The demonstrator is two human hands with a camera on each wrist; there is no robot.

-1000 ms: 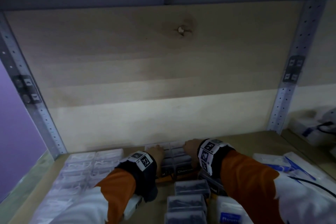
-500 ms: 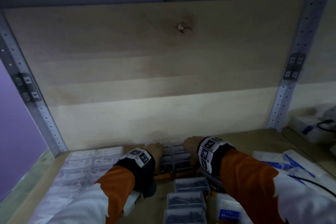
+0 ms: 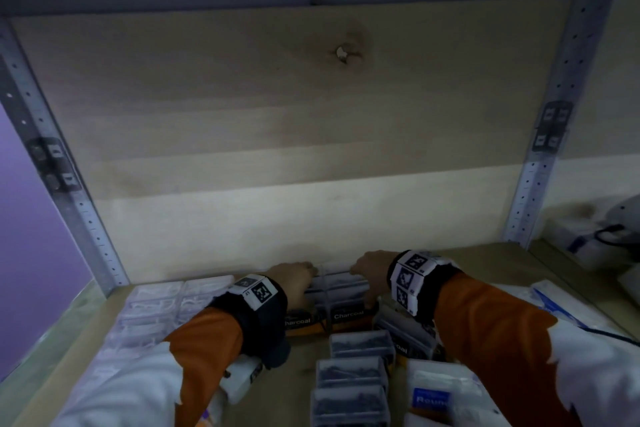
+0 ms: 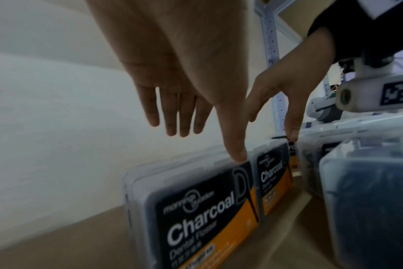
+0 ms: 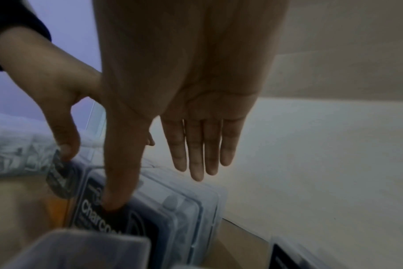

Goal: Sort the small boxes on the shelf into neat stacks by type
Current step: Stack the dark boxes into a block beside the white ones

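Note:
Two stacks of clear boxes with black-and-orange "Charcoal" labels stand side by side against the shelf's back panel: the left stack (image 3: 299,321) (image 4: 207,209) and the right stack (image 3: 348,314) (image 5: 117,218). My left hand (image 3: 294,279) (image 4: 207,143) lies over the left stack with straight fingers reaching to the wall. Its thumb presses the top front edge. My right hand (image 3: 369,270) (image 5: 154,187) lies the same way over the right stack, thumb on the label's upper edge. Neither hand curls round a box.
Clear boxes of white pieces (image 3: 156,308) fill the shelf's left part. Clear boxes with dark contents (image 3: 360,345) stand in a row in front of the stacks. White packets with blue print (image 3: 433,399) (image 3: 561,305) lie at the right. Metal uprights (image 3: 530,201) frame the bay.
Both hands and the two Charcoal stacks have shifted a little toward the back panel. The hands' pose is the same.

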